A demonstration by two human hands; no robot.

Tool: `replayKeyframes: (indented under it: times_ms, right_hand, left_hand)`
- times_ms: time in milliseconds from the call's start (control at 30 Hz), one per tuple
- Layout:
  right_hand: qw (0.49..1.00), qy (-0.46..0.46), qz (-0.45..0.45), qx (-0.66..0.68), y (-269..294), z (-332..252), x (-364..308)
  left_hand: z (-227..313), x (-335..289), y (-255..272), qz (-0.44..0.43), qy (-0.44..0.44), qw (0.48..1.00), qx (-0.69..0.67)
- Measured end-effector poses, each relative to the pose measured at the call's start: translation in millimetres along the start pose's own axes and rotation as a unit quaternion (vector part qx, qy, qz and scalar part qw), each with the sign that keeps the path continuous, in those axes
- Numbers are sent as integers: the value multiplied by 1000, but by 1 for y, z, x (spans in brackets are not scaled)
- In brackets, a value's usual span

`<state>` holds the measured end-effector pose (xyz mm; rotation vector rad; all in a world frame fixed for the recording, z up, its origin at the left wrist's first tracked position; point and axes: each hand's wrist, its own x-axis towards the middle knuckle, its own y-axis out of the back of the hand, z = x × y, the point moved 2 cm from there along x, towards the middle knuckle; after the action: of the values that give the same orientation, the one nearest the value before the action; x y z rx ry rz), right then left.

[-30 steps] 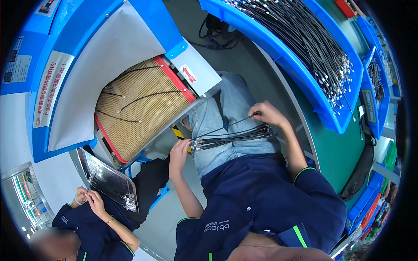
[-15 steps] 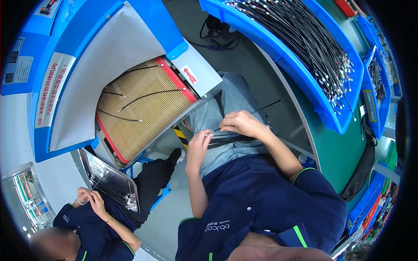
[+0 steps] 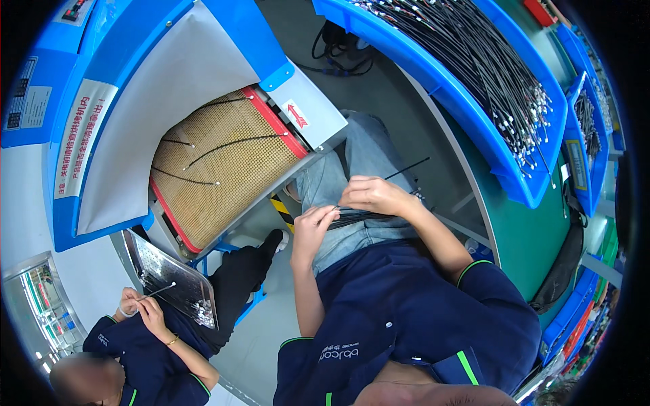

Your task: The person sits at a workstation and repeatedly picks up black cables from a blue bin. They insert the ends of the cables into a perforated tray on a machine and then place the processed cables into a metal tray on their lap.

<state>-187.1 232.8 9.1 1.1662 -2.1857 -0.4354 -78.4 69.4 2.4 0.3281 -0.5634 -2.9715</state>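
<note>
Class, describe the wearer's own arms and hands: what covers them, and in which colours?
The left sleeve and right sleeve are short and navy, with thin bright-green trim. Both forearms are bare. The left hand and right hand are ungloved; no watch or bracelet shows.

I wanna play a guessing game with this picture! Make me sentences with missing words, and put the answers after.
1. The person's bare left hand and bare right hand pinch a long thin cable coloured ____.
2. The tan mesh belt has border strips coloured ____.
3. The red shape on the flat white panel is an ____.
4. The large blue plastic bin is on the person's ____ side.

Missing words: black; red; arrow; right.
</note>
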Motion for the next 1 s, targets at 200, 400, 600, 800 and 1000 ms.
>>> replayKeyframes:
  times_ms: [200,400,600,800,1000]
  right_hand:
    - [1000,-20,0,-10,0,-1,-1]
    - [999,-50,13,9,-4,1,-1]
    - [997,-66,7,27,-3,-1,0]
    - [990,-129,1,60,4,1,-3]
    - [990,-125,3,64,3,-1,0]
  left_hand:
    - [7,1,-2,35,-115,984,132]
    - [20,1,-4,135,-206,949,195]
    - [16,-1,-5,124,-212,955,165]
    - [9,-1,-4,130,-210,956,156]
    - [12,-1,-4,141,-224,950,165]
